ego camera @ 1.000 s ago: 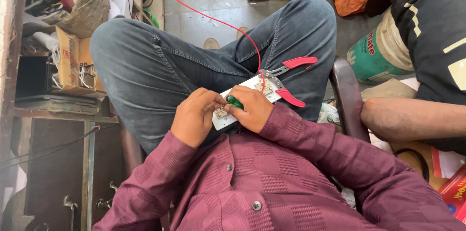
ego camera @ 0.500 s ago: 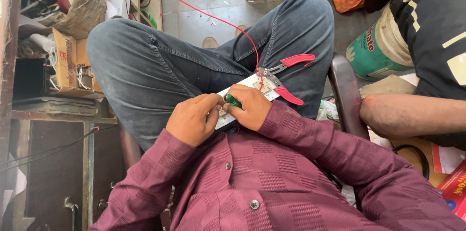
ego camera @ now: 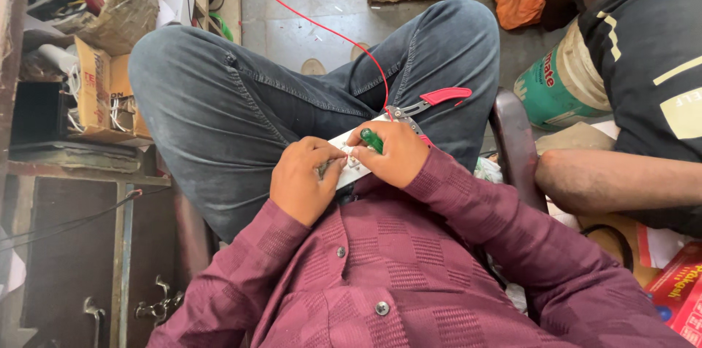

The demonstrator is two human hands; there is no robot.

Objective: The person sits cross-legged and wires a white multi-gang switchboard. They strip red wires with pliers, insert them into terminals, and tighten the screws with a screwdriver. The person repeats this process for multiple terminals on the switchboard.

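Axis of the plate: the white switch plate lies on the lap at the centre of the frame, its long axis running from lower left to upper right, the upper end aimed at the pliers.
Axis of the tool: the green-handled screwdriver slants from upper left down to lower right into the right hand; its tip is hidden, so where it points on the plate cannot be told.
Plate and fingers: the plate sits between the two hands, its middle strip showing in the gap and both ends covered by fingers.
Left hand: the left hand lies curled over the plate's lower-left end, fingers bent and close together, pressing on it.
Right hand: the right hand is closed around the screwdriver, thumb and fingers pinching the green handle just above the plate.
Look of the plate: flat, white, oblong, with what may be small metal fittings at its middle, too small to be sure.
Pliers: red-handled pliers rest on the right thigh, just beyond the plate, handles spread.
Wire: a red wire runs from the top of the frame down to the pliers' jaws.
Neighbour: another person's forearm lies at the right edge of the frame.
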